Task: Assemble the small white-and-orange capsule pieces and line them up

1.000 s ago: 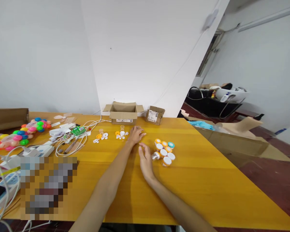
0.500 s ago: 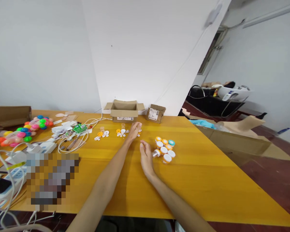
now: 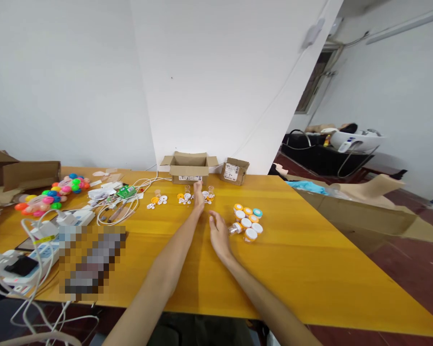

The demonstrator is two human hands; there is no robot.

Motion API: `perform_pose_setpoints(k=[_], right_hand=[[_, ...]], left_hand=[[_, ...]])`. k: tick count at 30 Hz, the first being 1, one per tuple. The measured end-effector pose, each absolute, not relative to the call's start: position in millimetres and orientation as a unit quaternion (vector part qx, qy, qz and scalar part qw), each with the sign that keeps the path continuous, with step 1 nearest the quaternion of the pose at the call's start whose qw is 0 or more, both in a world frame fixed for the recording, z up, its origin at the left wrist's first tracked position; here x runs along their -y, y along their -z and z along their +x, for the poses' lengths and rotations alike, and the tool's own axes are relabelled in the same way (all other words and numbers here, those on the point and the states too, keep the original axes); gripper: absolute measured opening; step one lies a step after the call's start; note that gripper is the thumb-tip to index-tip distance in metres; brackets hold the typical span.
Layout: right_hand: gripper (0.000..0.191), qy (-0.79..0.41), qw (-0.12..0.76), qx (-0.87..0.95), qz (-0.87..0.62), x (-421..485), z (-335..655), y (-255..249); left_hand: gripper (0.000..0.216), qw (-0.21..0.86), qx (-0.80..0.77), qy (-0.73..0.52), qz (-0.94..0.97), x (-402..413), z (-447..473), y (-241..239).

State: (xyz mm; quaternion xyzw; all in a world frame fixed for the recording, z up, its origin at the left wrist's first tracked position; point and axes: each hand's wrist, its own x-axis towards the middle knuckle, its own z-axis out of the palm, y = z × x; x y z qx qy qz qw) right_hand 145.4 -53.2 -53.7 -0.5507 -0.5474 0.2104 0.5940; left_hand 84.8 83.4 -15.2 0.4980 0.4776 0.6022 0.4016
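My left hand [image 3: 199, 197] is stretched out edge-on with straight fingers and nothing visible in it. It is beside a cluster of small white and orange discs [image 3: 208, 197], with a small clear cup [image 3: 211, 188] behind them. Left of it are more white and orange discs [image 3: 184, 198] and another similar group [image 3: 159, 200]. Closer to me, my right hand [image 3: 219, 235] is open, palm turned inward and thumb apart. Right of it stand several small clear jars [image 3: 250, 234] with white, orange and teal lids; one jar [image 3: 234, 228] lies on its side.
An open cardboard box [image 3: 190, 170] and a smaller box [image 3: 234, 171] stand against the wall. At left are colourful balls [image 3: 52, 196], white cables [image 3: 135, 192], a power strip [image 3: 32, 269] and a blurred-out dark object [image 3: 97, 262]. A large carton [image 3: 339, 211] stands beyond the table's right edge.
My left hand has shifted slightly left and turned edge-on, uncovering the clear cup and discs on its right. My right hand has hardly moved. The view has swung a little left.
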Motion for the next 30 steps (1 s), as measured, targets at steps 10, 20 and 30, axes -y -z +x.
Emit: perform_pose_setpoints(k=[10,20,30], right_hand=[[0.047,-0.021,0.34,0.746,-0.572,62,135,47],[0.044,0.02,0.216,0.74,-0.637,58,126,18],[0.053,0.0,0.213,0.736,-0.643,57,126,27]], left_hand=[[0.031,0.421,-0.474,-0.591,0.499,-77,62,13],[0.027,0.427,-0.454,-0.535,0.57,-68,52,5],[0.025,0.391,-0.44,-0.542,0.6,-52,46,6]])
